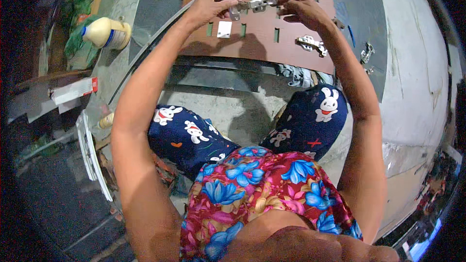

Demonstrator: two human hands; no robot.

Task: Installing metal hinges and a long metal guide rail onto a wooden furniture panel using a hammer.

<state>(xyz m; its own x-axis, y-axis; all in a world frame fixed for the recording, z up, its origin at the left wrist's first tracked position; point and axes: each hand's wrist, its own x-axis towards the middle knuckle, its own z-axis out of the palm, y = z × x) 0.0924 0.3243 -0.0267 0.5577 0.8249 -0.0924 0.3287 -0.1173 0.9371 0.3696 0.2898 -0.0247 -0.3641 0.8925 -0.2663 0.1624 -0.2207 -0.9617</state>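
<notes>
A silver cabinet hinge (262,2) is held up above a reddish-brown panel (213,47) that has several slots cut in it. At its cup end, my left hand (213,7) pinches the hinge between thumb and fingers. My right hand (303,10) has its fingertips around the opposite end, the other fingers loosely spread. On the panel's right part lies a second metal hinge (312,45). A small white card (224,29) rests near the slots, below my left hand.
More metal hinge parts (367,53) and a blue pen-like stick (351,36) lie on the dark mat (371,9) to the right. At left stand a cream jug with a blue cap (109,33) and a white-and-red box (75,90). A grey strip (170,23) runs beside the panel.
</notes>
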